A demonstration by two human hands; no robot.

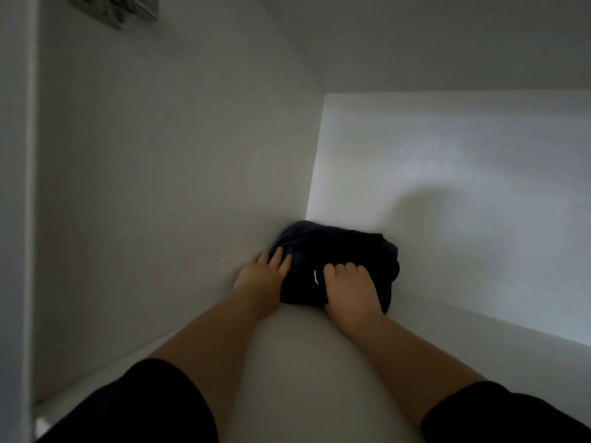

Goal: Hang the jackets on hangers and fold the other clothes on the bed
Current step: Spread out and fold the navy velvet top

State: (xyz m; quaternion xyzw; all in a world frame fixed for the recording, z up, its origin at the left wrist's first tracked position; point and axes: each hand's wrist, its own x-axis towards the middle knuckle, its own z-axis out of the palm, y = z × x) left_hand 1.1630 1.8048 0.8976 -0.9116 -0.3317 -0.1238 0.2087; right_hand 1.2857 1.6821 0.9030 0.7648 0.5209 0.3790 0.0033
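A folded dark navy garment with a small white mark lies on a white shelf surface, pushed into the corner where two white panels meet. My left hand lies against the garment's left side with fingers stretched onto the cloth. My right hand rests on top of its near right part, fingers bent down over the fabric. Both forearms reach in from below, with black sleeves at the bottom of the view.
A white side panel stands on the left and a white back panel on the right. At the top left hangs a blurred grey patterned object. The light is dim.
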